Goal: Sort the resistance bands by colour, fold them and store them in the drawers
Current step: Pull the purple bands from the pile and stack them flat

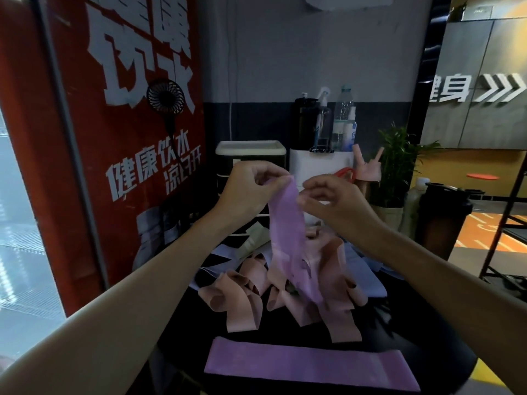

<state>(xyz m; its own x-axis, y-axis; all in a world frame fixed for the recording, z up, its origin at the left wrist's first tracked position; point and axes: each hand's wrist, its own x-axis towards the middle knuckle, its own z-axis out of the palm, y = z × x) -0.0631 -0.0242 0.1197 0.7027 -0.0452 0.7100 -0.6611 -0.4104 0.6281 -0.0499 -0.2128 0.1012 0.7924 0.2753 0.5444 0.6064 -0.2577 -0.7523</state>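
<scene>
- Fingers of the left hand point(248, 186) pinch the top of a purple band point(285, 223), held up over the table point(413, 337) — the right hand point(333, 201) pinches its edge just below.
- Red poster point(122, 138) reads "健康饮水 凉白开"; wall sign point(450, 89) reads "健身".
- Dark round table: pink bands point(245, 295) heaped in the middle, a second purple band point(308, 363) flat at the near edge — drawers point(251, 152) behind.

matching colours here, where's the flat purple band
In the head view the flat purple band lies centre at the near edge of the black table, just in front of the pink bands.
</scene>
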